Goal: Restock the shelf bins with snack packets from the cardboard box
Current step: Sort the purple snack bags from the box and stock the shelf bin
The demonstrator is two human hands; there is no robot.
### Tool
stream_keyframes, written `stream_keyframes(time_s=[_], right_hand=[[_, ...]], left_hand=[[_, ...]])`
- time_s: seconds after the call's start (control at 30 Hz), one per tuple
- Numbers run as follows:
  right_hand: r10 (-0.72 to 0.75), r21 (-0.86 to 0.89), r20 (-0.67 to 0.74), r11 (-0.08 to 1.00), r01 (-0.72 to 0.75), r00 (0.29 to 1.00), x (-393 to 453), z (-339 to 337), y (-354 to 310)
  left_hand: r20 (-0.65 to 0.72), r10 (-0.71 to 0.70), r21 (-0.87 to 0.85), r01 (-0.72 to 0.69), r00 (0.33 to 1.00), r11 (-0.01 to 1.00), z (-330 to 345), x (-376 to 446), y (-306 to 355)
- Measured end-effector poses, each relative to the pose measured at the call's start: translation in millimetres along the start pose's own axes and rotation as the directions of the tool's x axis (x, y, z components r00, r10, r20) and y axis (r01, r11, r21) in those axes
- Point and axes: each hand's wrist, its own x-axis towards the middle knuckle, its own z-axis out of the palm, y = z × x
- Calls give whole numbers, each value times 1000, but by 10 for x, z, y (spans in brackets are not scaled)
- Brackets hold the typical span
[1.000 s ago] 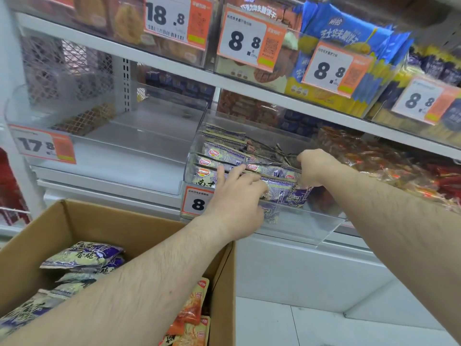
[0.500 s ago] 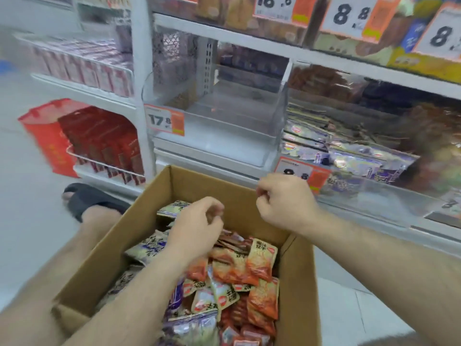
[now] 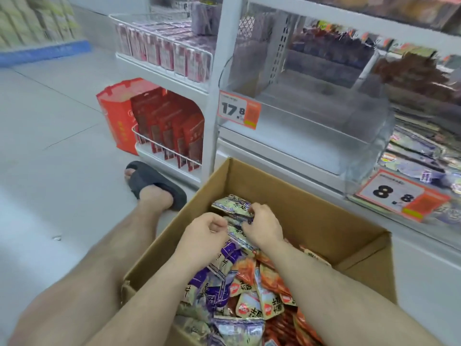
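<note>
Currently both hands in cardboard box (image 3: 311, 216): right hand (image 3: 264, 227) pinches purple packet (image 3: 233, 204) at 12 o'clock; left hand (image 3: 203, 233) curled, grip unclear, gathering stock.

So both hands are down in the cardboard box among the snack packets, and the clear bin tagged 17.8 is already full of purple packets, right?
Not quite. The head view shows both hands, left hand and right hand, in the cardboard box among the snack packets, but the clear bin tagged 17.8 holds no packets.
</note>
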Motion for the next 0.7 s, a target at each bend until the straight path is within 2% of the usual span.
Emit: stream_keyframes(time_s=[0.13,0.27,0.3,0.37,0.43,0.47,0.57,0.7], right_hand=[[-55,-45,-62,998,52,997,105,137,33],[-152,66,-235,983,171,960,0,-44,86],[-157,112,-269,975,193,950,-73,-127,113],[-225,179,-324,939,293,919,-284,-300,162],[-398,116,-387,874,472,832,-511,-441,182],[-489,62,-404,829,556,773,-604,-497,176],[-685,-121,-396,700,704,612,-711,-617,197],[-766,-264,-401,621,738,502,-759,-682,280]], left_hand=[[79,-133,-149,144,988,978,-7,54,29],[193,-285,-260,329,939,908,-53,77,78],[236,-329,-336,394,914,855,-72,78,107],[393,-403,-522,562,826,642,-93,126,123],[576,-360,-596,678,734,429,-75,174,122],[623,-324,-597,700,712,392,-57,170,132],[599,-329,-624,683,730,379,15,143,173],[542,-313,-656,626,780,422,42,118,197]])
